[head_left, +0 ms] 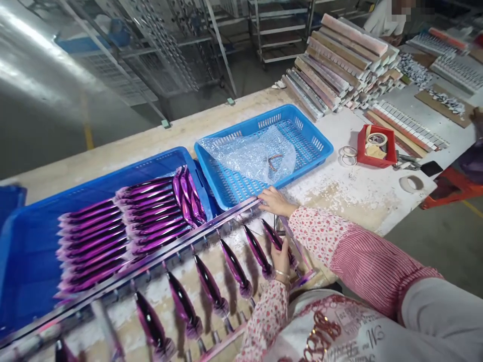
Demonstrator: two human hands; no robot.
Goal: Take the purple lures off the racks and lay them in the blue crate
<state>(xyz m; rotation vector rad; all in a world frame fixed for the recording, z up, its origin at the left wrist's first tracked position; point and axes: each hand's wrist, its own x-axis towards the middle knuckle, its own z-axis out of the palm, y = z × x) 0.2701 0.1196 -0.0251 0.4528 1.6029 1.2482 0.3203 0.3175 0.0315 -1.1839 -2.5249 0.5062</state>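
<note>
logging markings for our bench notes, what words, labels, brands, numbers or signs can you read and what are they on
"M": large script letter on the wearer's printed shirt.
Glittery lettering on the shirt: cannot be made out.
Remaining shirt print: too small and blurred.
Purple pieces, light-blue basket: no readable text.

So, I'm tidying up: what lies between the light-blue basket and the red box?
Thin whitish rings lie on the tabletop there, in the head view.
</note>
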